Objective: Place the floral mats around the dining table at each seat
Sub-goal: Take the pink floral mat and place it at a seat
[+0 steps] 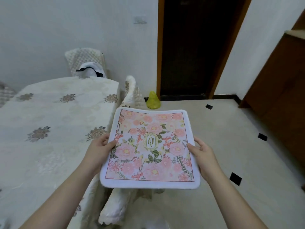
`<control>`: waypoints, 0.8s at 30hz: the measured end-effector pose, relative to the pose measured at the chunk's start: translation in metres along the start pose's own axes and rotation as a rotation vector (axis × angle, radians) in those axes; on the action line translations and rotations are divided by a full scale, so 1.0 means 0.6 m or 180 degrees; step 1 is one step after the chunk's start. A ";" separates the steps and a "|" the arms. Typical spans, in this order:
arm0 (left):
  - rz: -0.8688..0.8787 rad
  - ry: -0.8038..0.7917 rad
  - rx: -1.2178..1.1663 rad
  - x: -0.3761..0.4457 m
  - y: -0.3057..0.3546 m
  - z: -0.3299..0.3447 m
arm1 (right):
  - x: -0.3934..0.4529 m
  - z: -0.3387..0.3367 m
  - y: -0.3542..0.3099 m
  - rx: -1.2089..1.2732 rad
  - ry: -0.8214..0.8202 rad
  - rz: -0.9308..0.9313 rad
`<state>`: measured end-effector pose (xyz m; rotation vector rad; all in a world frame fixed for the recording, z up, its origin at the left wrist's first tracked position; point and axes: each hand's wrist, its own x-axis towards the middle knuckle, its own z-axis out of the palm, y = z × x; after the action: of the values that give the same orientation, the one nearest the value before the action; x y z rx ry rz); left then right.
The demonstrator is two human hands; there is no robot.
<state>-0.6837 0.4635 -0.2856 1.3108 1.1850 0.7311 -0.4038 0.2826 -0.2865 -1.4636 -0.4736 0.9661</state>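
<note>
L hand & R hand each pinch a side edge of the floral mat, keeping it flat, print up, in the air just beside the dining table, prob. ready to lay.

Dining table fills the left of the frame, covered by a cream cloth with grey-brown flower motifs; the cloth hangs over the right edge. Cream tiled floor takes the right and lower frame, with small black diamond insets. A yellow plastic bag sits on the floor at frame center, by the dark doorway. A brown wooden cabinet stands on the floor at right.
</note>
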 end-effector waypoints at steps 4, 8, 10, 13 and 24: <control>-0.0099 0.0246 -0.0057 0.034 -0.011 -0.018 | 0.070 0.033 -0.005 -0.0104 -0.0234 0.0055; -0.0127 0.0484 -0.0151 0.065 -0.017 -0.034 | 0.136 0.071 -0.012 -0.0265 -0.0431 0.0117; -0.0122 0.0566 -0.0220 0.079 -0.014 -0.042 | 0.165 0.088 -0.020 -0.0312 -0.0540 0.0156; -0.0148 0.0696 -0.0302 0.102 -0.011 -0.056 | 0.201 0.112 -0.030 -0.0315 -0.0695 0.0210; -0.0318 0.1240 -0.0401 0.131 -0.018 -0.095 | 0.311 0.200 -0.044 -0.0485 -0.1179 0.0345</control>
<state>-0.7162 0.5534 -0.3063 1.0232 1.4762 1.0005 -0.3863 0.5048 -0.3002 -1.4602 -0.7563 1.3211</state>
